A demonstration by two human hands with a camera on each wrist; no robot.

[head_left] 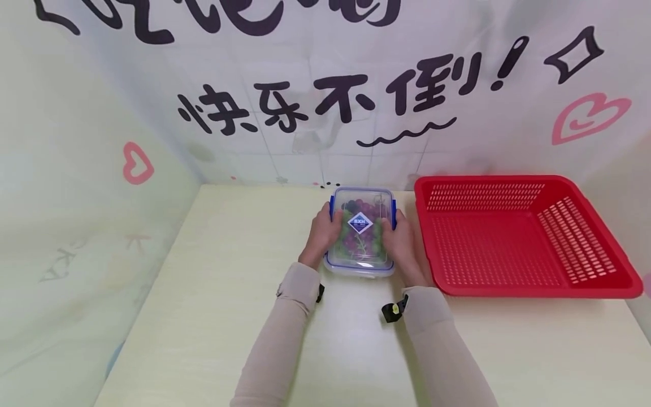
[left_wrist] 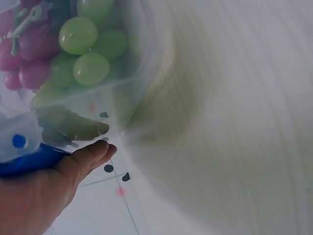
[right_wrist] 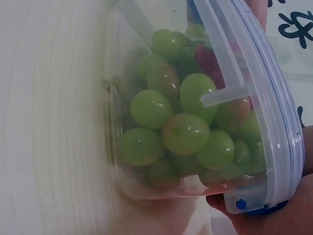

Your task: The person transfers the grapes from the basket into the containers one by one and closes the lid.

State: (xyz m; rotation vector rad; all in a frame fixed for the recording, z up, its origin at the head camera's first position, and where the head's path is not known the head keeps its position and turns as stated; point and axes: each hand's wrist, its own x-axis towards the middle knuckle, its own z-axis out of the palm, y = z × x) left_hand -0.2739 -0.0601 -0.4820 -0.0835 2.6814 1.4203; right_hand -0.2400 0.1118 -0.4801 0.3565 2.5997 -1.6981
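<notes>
A clear plastic food container (head_left: pixel 360 263) with a lid and blue side latches is at the back of the table. Its lid bears a blue diamond label (head_left: pixel 360 223). Through the walls I see green grapes (right_wrist: pixel 186 133) and purple-red grapes (left_wrist: pixel 36 46). My left hand (head_left: pixel 323 230) holds the container's left side, thumb over the lid's edge. On the opposite side my right hand (head_left: pixel 399 240) grips it the same way. Whether the container's base touches the table cannot be told for certain. The fingers beneath are partly hidden.
A red perforated plastic basket (head_left: pixel 508 292) stands to the right, close to my right hand. The pale wooden table (head_left: pixel 218 294) meets a white wall sheet (head_left: pixel 325 164) with black writing at the back. Another sheet hangs along the left.
</notes>
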